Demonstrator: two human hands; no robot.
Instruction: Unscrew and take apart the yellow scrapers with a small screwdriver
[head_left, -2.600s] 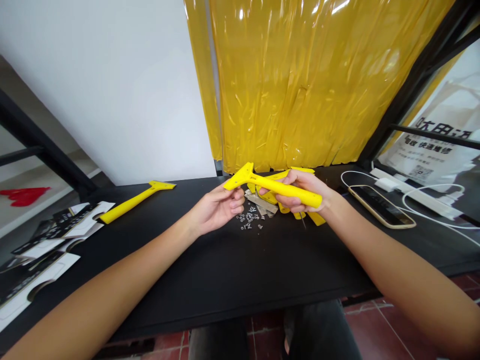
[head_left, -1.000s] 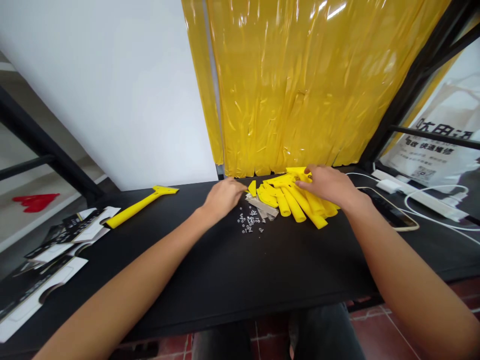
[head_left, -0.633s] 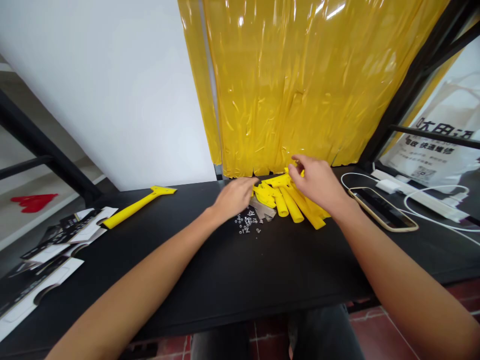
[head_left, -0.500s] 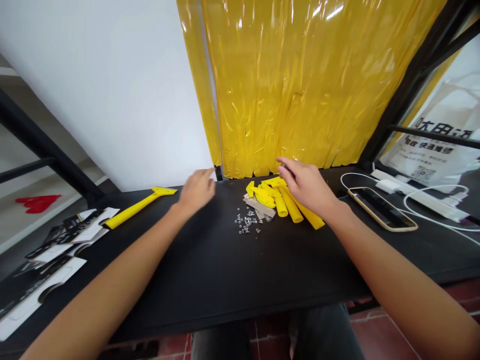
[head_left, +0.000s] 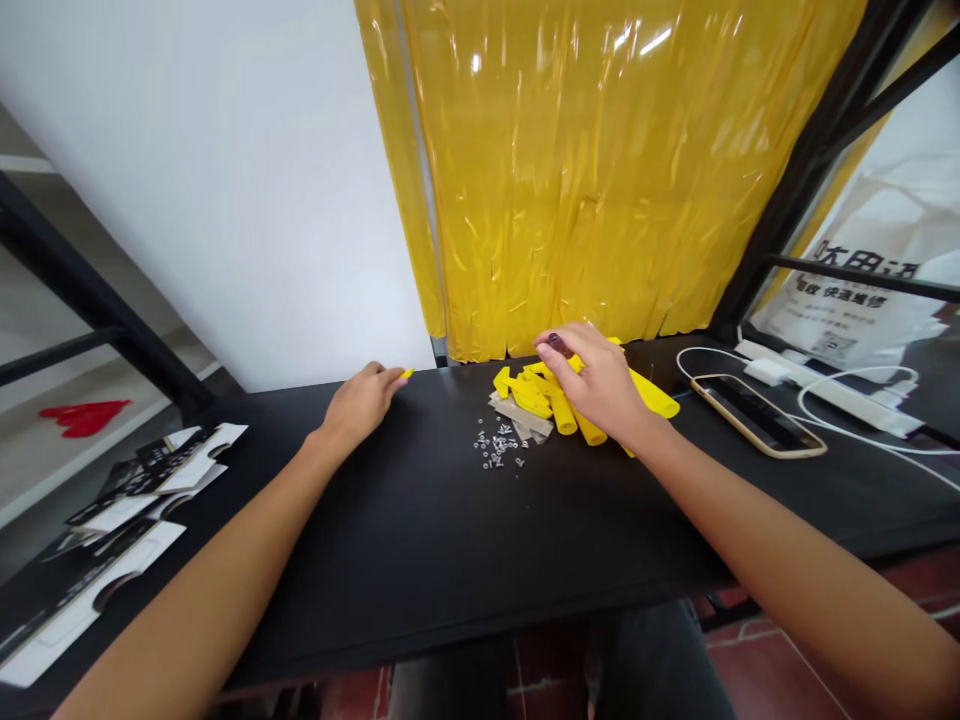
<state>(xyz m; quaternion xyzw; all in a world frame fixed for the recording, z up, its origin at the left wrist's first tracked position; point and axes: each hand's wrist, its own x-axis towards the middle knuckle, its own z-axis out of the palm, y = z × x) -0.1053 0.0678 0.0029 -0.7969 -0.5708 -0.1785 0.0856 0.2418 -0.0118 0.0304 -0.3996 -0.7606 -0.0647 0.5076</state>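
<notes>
My left hand (head_left: 365,400) is closed at the back of the black table, pinching a yellow scraper (head_left: 408,373). Only its yellow tip sticks out past the fingers; the rest is hidden. My right hand (head_left: 592,375) curls over a pile of yellow plastic handles (head_left: 566,412). The rounded end of a dark brown screwdriver-like handle (head_left: 557,343) shows between its thumb and fingers; the tool's far end is out of sight. Flat yellow head pieces (head_left: 531,398) and grey metal strips (head_left: 519,412) lie just left of that hand. Small screws and nuts (head_left: 497,446) are scattered in front of them.
A phone (head_left: 757,415) and a white power strip (head_left: 840,390) with looping cables lie on the right. White and black cardboard packaging (head_left: 142,500) covers the left end of the table (head_left: 450,560). Yellow plastic strips (head_left: 592,180) hang behind, beside a white panel (head_left: 247,180).
My left hand has moved left and closed; the yellow scraper no longer shows at its former spot on the left. My right hand has dropped slightly onto the yellow handles, shifting one rightward.
</notes>
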